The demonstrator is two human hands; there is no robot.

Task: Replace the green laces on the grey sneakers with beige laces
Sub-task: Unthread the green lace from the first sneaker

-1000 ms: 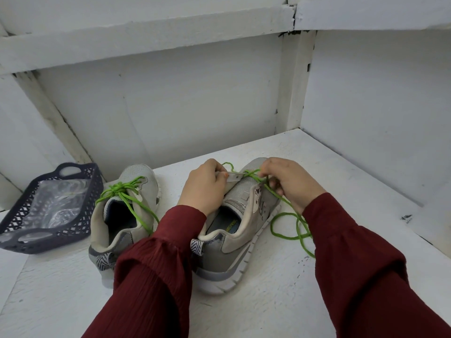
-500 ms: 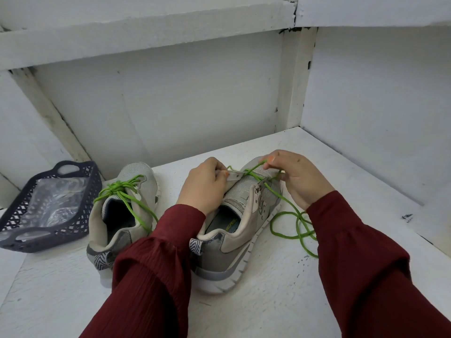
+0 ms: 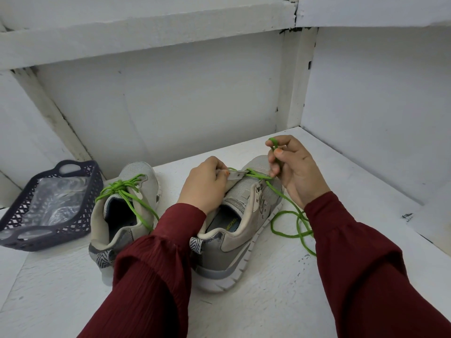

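Note:
Two grey sneakers stand heel-towards-me on a white shelf. The left sneaker (image 3: pixel 127 208) still has its green lace (image 3: pixel 119 189) tied in a bunch. My left hand (image 3: pixel 205 184) pinches the tongue of the right sneaker (image 3: pixel 241 220). Above that shoe's toe, my right hand (image 3: pixel 292 167) pinches a loop of the loosened green lace (image 3: pixel 290 223) and lifts it; the rest of the lace trails in loops on the shelf to the right of the shoe. No beige laces show.
A dark lattice basket (image 3: pixel 14 225) with clear plastic inside sits at the far left. White walls close in behind and on the right, and a white beam (image 3: pixel 146 28) runs overhead. A step edge (image 3: pixel 419 230) lies at the right.
My right hand has risen from the shoe's eyelets and drawn a loop of green lace upward. My left hand stays on the tongue.

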